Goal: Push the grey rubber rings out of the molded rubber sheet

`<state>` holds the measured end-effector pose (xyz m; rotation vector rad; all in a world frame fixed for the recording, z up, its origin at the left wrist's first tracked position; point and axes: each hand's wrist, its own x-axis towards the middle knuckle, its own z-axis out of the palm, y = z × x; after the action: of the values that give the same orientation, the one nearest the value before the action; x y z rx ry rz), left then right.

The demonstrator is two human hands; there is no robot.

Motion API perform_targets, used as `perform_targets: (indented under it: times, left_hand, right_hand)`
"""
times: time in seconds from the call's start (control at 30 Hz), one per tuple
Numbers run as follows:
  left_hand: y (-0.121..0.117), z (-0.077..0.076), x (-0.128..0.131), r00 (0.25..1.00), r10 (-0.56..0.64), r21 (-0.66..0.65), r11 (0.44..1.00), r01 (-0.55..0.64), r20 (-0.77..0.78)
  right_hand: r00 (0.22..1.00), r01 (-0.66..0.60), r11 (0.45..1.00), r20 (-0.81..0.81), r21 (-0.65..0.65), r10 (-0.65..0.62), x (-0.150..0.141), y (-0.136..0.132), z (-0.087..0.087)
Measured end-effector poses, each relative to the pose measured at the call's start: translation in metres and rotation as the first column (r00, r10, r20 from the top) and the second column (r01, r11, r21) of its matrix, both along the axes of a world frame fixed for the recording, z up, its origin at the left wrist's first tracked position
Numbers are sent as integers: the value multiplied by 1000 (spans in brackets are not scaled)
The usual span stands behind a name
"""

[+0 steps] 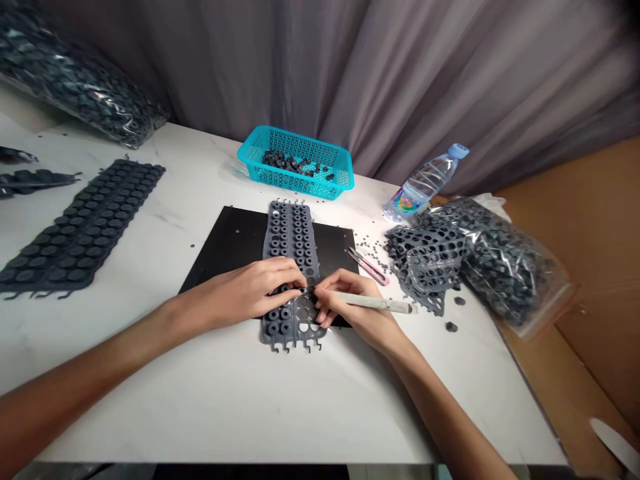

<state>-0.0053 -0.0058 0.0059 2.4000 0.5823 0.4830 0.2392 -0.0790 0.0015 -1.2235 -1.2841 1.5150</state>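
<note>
A dark grey moulded rubber sheet (291,230) with rows of round ring-topped pieces lies lengthwise over a black mat (235,243). Several holes in its near right part stand without pieces. My left hand (260,287) rests across the sheet, thumb and forefinger pinched on a small black rubber piece (303,291). Close beside these fingertips, my right hand (355,303) grips a slim pen-like tool with a whitish handle (373,302). The tool's tip is hidden at the fingers, and its handle points right.
Behind the mat stands a turquoise basket (300,183) of small black pieces. A pink cutter (373,268), perforated rubber scraps (425,260), a water bottle (420,187) and a full plastic bag (510,260) lie right. Another rubber sheet (85,227) and a large bag (85,80) are left.
</note>
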Motion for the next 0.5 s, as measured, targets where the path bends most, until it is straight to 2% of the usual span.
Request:
perform_targets:
  times: [0.1, 0.23, 0.5]
  left_hand:
    - [0, 3, 0, 1000, -3, -12, 1000, 4, 13]
    - [1, 3, 1, 1000, 3, -21, 1000, -3, 24]
    - [0, 7, 2, 1000, 9, -40, 999, -10, -19]
  right_hand:
    - [1000, -11, 1000, -10, 1, 11, -1, 0, -1]
    - [999, 46, 999, -17, 23, -46, -6, -1, -2]
    - [999, 39, 998, -7, 40, -39, -8, 1, -4]
